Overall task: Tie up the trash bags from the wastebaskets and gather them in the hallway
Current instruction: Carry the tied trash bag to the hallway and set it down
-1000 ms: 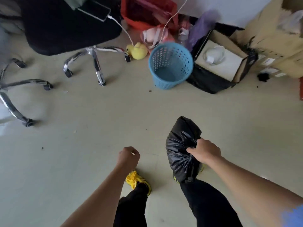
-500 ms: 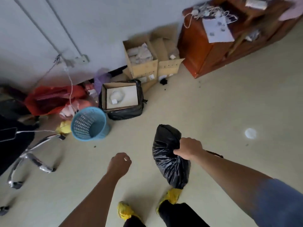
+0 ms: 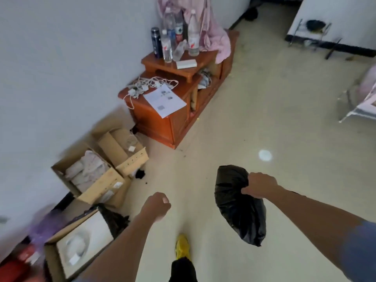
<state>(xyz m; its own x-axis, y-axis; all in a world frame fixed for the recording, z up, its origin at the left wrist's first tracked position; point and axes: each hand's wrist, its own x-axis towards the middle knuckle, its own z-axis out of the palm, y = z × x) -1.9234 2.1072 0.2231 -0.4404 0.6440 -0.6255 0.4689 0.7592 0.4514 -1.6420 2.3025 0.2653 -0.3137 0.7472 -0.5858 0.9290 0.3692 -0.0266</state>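
Observation:
A full black trash bag point(image 3: 238, 208) hangs in the air at the lower right, above the pale floor. My right hand point(image 3: 259, 185) is shut on its gathered top, and the bag's body sags down and to the left of the fist. My left hand point(image 3: 156, 206) is a closed fist with nothing in it, held out at the lower centre, about a forearm's length left of the bag. The blue wastebasket is out of view.
Open cardboard boxes point(image 3: 97, 174) and a box on a black bag point(image 3: 81, 247) line the left wall. A low wooden cabinet point(image 3: 168, 119) with bottles, cables and paper stands beyond. Bare floor point(image 3: 264, 110) stretches ahead to a dark doorway point(image 3: 270, 1); a metal frame point(image 3: 354, 106) is at right.
The view has swung right, away from the office chair and blue wastebasket toward the cabinet and far doorway. The bag stays in my right hand; my left fist stays closed.

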